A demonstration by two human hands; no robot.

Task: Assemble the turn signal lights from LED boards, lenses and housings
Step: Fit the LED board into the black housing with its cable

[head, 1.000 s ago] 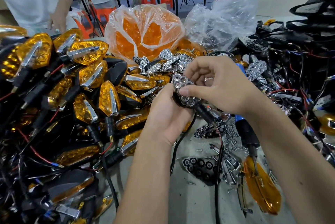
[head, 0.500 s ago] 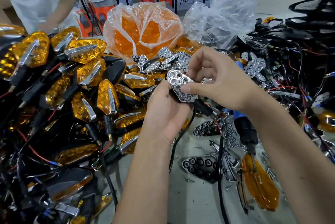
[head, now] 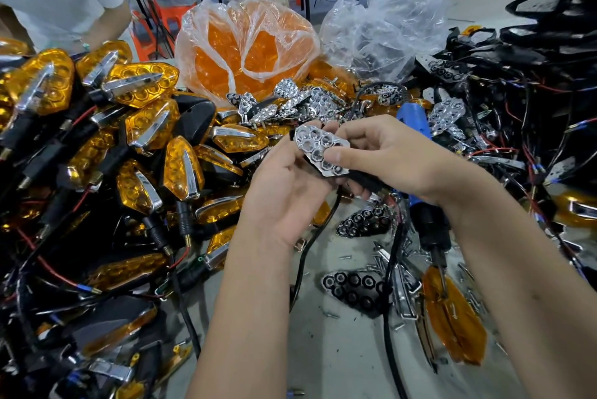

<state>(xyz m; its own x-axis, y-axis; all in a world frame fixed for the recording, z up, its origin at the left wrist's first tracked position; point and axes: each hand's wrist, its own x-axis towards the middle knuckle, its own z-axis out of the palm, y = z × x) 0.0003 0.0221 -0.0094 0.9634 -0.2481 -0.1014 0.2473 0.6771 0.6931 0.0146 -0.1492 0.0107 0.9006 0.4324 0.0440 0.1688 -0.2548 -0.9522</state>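
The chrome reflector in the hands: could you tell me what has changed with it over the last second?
The chrome reflector has tilted, so its honeycomb face shows more fully. The right hand has shifted its grip toward the lower end. The left hand still holds the black housing beneath.

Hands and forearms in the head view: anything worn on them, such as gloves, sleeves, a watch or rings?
Nothing worn shows. The left hand and right hand are bare, without gloves, and no ring shows. Both forearms are bare to the frame's edge: no sleeve, watch, strap or marking.
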